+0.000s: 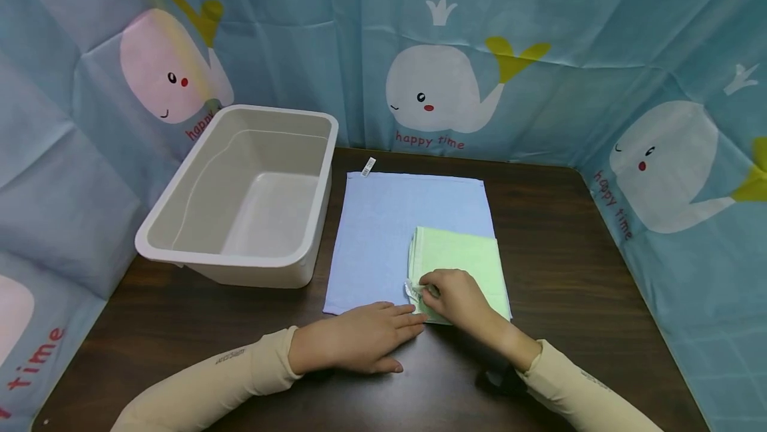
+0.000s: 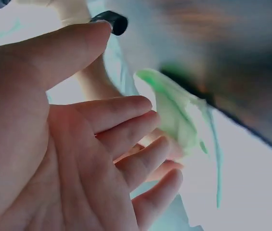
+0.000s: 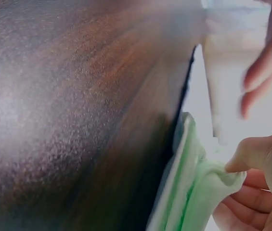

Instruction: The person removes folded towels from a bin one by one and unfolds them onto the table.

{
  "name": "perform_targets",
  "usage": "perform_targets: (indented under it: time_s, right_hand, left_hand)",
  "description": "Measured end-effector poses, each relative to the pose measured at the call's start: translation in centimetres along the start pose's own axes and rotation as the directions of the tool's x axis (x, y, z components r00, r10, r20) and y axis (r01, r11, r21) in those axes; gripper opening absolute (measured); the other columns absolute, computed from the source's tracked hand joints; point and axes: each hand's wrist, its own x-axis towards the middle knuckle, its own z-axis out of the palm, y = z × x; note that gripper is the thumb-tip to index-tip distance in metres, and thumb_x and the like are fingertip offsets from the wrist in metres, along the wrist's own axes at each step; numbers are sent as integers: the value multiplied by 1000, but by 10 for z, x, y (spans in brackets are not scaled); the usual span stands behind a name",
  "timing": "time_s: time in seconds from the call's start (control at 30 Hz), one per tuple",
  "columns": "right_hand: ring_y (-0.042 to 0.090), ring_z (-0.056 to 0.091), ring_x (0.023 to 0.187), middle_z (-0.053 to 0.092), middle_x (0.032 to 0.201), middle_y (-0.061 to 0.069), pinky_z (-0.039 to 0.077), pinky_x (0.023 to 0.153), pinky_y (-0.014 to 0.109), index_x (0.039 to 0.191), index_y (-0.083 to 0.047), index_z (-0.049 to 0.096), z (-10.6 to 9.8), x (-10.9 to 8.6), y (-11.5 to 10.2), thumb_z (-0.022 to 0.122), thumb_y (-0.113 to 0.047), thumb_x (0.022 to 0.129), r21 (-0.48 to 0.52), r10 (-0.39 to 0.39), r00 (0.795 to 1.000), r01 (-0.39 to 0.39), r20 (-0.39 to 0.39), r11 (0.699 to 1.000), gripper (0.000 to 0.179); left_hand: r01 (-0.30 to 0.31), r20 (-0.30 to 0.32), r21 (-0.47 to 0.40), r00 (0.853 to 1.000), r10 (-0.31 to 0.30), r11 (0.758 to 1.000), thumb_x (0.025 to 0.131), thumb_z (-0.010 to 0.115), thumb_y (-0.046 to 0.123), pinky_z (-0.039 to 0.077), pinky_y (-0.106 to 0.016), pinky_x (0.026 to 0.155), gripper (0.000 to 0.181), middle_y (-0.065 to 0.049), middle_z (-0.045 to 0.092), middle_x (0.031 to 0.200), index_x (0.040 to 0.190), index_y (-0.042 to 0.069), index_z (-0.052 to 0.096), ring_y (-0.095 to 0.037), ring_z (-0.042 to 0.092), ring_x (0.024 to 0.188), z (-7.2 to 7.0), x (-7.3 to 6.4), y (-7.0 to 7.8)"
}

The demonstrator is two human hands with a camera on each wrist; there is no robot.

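Note:
A folded light green towel [image 1: 461, 252] lies on the lower right part of a blue towel [image 1: 383, 232] spread flat on the table. My right hand [image 1: 458, 295] pinches the green towel's near left corner between thumb and fingers; in the right wrist view that edge of green cloth [image 3: 213, 187] is drawn up in a fold. A small white tag [image 1: 410, 291] shows beside the pinch. My left hand [image 1: 365, 337] is stretched out with straight fingers, its fingertips at the near left corner of the green towel. In the left wrist view its palm and fingers [image 2: 131, 113] look extended, holding nothing.
A light grey plastic tub [image 1: 240, 262] stands at the left of the dark wooden table [image 1: 557, 252]. A white label [image 1: 368, 166] sticks out from the blue towel's far left corner. A blue curtain [image 1: 287, 39] printed with whales encloses the table's back and sides.

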Motion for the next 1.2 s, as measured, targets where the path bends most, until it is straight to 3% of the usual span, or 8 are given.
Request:
perform_targets:
  time_s: [0.13, 0.27, 0.4, 0.7, 0.9, 1.2]
  right_hand:
    - [0, 56, 60, 75, 81, -3, 51, 59, 20, 89, -12, 76, -1, 0, 1, 74, -7, 80, 17, 18, 1000, -18, 0, 1000, 10]
    - [-3, 48, 56, 74, 77, -4, 47, 57, 17, 89, -12, 76, -1, 1, 4, 75, -7, 82, 15, 22, 1000, -22, 0, 1000, 9]
    - [-3, 50, 56, 74, 76, -4, 47, 56, 18, 90, -12, 76, -6, 0, 7, 74, -8, 83, 5, 50, 999, -50, -9, 999, 8]
    - [2, 60, 63, 75, 79, -3, 45, 57, 19, 95, -12, 76, -35, -9, 30, 72, -10, 88, 56, 193, 981, -194, 10, 979, 8]
    - [7, 58, 64, 73, 80, 2, 44, 56, 23, 98, -7, 72, -62, -21, 55, 69, -7, 90, 77, 327, 944, -330, 46, 941, 9]
    - [17, 58, 70, 70, 84, 8, 45, 60, 27, 99, -4, 69, -107, -48, 85, 63, -7, 93, 23, 505, 857, -510, 99, 860, 9]
  left_hand:
    - [9, 6, -21, 1000, -9, 1000, 97, 55, 51, 39, -32, 116, 69, 3, 37, 160, 152, 13, 39, -16, 35, 149, 2, 2, -3]
    - [45, 84, -74, 996, -39, 996, 97, 56, 51, 36, -33, 118, 70, 3, 32, 163, 153, 14, 37, -18, 31, 151, 8, 7, -8]
    - [59, 112, -83, 992, -49, 995, 97, 56, 51, 35, -35, 119, 69, 5, 32, 163, 153, 16, 37, -19, 31, 151, 12, 10, -10]
    - [18, 112, -82, 994, -9, 996, 95, 58, 51, 37, -35, 117, 68, 6, 38, 160, 151, 16, 41, -19, 35, 149, 8, 11, -7]
    - [8, 114, -92, 993, 2, 996, 95, 58, 51, 38, -35, 117, 69, 6, 37, 160, 152, 15, 40, -19, 37, 148, 10, 13, -8]
    - [41, 143, -133, 989, -22, 990, 94, 61, 50, 37, -37, 118, 71, 8, 35, 161, 153, 16, 39, -19, 36, 149, 6, 13, -8]
